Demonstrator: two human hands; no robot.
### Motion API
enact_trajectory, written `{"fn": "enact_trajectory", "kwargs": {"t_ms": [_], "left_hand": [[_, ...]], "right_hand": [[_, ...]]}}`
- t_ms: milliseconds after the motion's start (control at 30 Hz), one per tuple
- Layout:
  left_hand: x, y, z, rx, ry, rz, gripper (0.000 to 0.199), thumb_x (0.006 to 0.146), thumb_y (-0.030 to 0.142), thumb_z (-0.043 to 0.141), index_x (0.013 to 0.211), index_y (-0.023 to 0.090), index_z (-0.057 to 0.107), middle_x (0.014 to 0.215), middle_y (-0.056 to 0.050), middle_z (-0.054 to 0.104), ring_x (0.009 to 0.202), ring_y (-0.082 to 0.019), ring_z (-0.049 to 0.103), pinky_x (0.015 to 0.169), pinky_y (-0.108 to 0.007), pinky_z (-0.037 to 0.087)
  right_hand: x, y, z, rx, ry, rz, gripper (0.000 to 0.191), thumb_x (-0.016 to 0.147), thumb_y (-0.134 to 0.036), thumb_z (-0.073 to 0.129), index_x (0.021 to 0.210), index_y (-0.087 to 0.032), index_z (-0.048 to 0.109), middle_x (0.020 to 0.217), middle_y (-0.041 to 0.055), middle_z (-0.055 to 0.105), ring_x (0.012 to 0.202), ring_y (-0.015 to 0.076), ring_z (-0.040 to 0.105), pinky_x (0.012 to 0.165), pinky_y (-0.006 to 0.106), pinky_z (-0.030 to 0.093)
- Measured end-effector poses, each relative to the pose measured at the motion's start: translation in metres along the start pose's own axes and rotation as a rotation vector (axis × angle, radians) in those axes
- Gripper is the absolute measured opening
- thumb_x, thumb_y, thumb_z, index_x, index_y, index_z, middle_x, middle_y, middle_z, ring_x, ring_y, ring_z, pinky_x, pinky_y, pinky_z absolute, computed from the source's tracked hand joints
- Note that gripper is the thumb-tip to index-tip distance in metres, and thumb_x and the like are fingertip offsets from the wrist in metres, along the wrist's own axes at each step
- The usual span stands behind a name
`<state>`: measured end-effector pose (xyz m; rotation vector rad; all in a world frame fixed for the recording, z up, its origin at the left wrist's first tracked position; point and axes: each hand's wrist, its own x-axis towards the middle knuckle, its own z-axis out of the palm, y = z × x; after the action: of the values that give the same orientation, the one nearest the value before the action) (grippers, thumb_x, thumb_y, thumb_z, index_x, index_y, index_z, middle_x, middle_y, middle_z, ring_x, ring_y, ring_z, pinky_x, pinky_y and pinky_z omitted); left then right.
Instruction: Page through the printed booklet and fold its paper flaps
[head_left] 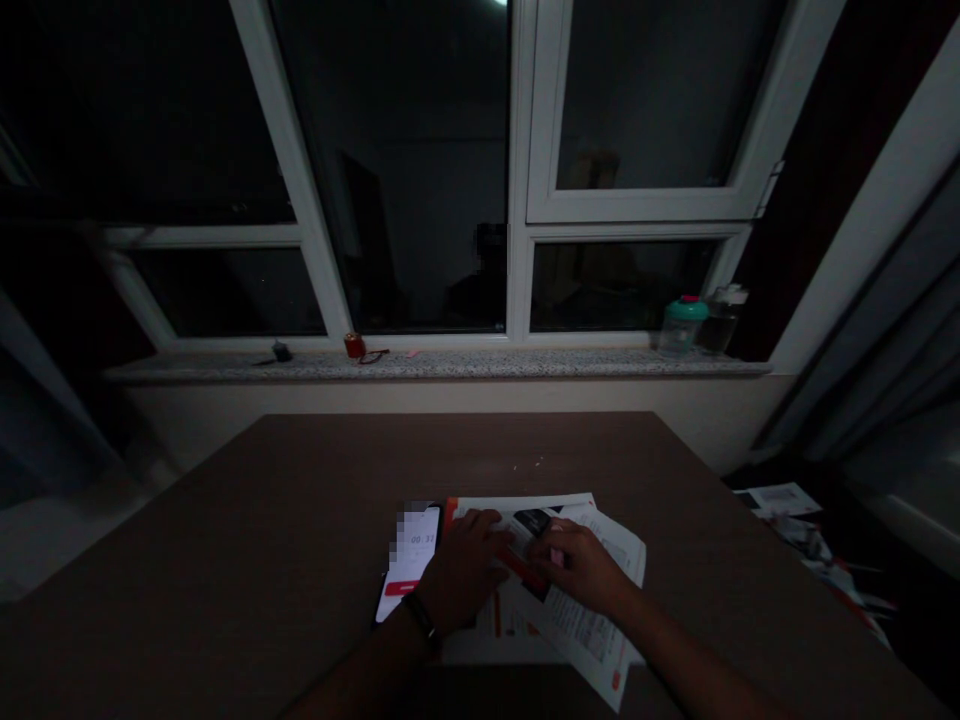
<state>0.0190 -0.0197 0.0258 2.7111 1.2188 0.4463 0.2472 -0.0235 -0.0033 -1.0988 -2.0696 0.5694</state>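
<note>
My left hand [466, 565], with a dark band at the wrist, rests on the printed booklet [517, 650], fingers stretched out and apart. My right hand [581, 562] is closed in a pinch around a small pink thing [556, 553], whose kind I cannot make out. It works over a loose-looking printed sheet [592, 625] that lies askew on the booklet. Between the hands is a dark and red printed area [531, 522], partly covered by fingers. A phone [411, 560] with a lit timer screen lies just left of my left hand.
All of this lies on a brown table [300, 500]. Tiny white bits [538, 462] are scattered beyond the booklet. On the stone windowsill [465, 365] stand a small red item [354, 346], a dark small bottle [281, 351] and a green-lidded cup [682, 325]. Papers [787, 500] are heaped at the right.
</note>
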Motion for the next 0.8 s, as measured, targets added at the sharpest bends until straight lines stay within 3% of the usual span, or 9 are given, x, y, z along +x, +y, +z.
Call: {"fn": "enact_trajectory", "kwargs": {"t_ms": [200, 300, 433, 500, 667, 800], "left_hand": [[-0.001, 0.001, -0.006, -0.003, -0.081, 0.048, 0.037, 0.084, 0.019, 0.067, 0.119, 0.026, 0.057, 0.13, -0.005, 0.048, 0.118, -0.027, 0.045, 0.098, -0.041, 0.041], [-0.001, -0.001, -0.006, -0.018, -0.098, 0.055, 0.031, 0.086, 0.02, 0.066, 0.115, 0.026, 0.059, 0.124, -0.005, 0.049, 0.113, -0.025, 0.048, 0.096, -0.039, 0.042], [-0.002, -0.003, -0.007, -0.014, -0.129, 0.049, 0.033, 0.085, 0.02, 0.065, 0.117, 0.027, 0.059, 0.116, -0.004, 0.05, 0.106, -0.024, 0.05, 0.091, -0.038, 0.043], [-0.002, -0.003, -0.008, -0.004, -0.14, 0.054, 0.033, 0.086, 0.021, 0.065, 0.117, 0.027, 0.058, 0.114, -0.004, 0.051, 0.104, -0.025, 0.051, 0.09, -0.038, 0.044], [-0.001, 0.002, -0.008, 0.013, -0.146, 0.068, 0.032, 0.085, 0.019, 0.064, 0.116, 0.025, 0.058, 0.115, -0.005, 0.053, 0.106, -0.026, 0.051, 0.093, -0.04, 0.043], [-0.002, 0.005, -0.005, 0.002, -0.132, 0.069, 0.035, 0.085, 0.02, 0.064, 0.119, 0.023, 0.055, 0.124, -0.006, 0.052, 0.113, -0.027, 0.049, 0.098, -0.042, 0.04]], "right_hand": [[-0.003, -0.005, -0.005, -0.003, -0.063, -0.041, 0.011, 0.086, -0.023, 0.062, 0.081, -0.022, 0.071, 0.075, 0.0009, 0.065, 0.07, 0.0147, 0.06, 0.066, 0.024, 0.042], [-0.003, -0.009, -0.004, -0.016, -0.094, -0.022, 0.005, 0.083, -0.026, 0.066, 0.087, -0.024, 0.07, 0.083, 0.0013, 0.065, 0.079, 0.0168, 0.06, 0.072, 0.026, 0.044], [-0.003, -0.014, -0.001, -0.095, -0.121, 0.027, 0.043, 0.068, -0.031, 0.082, 0.108, -0.028, 0.065, 0.102, 0.0035, 0.063, 0.096, 0.0236, 0.058, 0.083, 0.033, 0.044], [-0.002, -0.013, -0.001, -0.14, -0.155, 0.03, 0.053, 0.064, -0.031, 0.085, 0.112, -0.029, 0.063, 0.109, 0.0047, 0.062, 0.101, 0.0262, 0.056, 0.086, 0.036, 0.043], [0.001, 0.001, -0.009, -0.177, -0.184, 0.016, 0.048, 0.074, -0.026, 0.079, 0.118, -0.029, 0.062, 0.112, 0.0066, 0.061, 0.107, 0.0275, 0.054, 0.091, 0.038, 0.041], [0.001, 0.009, -0.014, -0.135, -0.133, -0.009, 0.035, 0.081, -0.024, 0.071, 0.115, -0.027, 0.063, 0.11, 0.0071, 0.061, 0.106, 0.026, 0.055, 0.092, 0.038, 0.042]]}}
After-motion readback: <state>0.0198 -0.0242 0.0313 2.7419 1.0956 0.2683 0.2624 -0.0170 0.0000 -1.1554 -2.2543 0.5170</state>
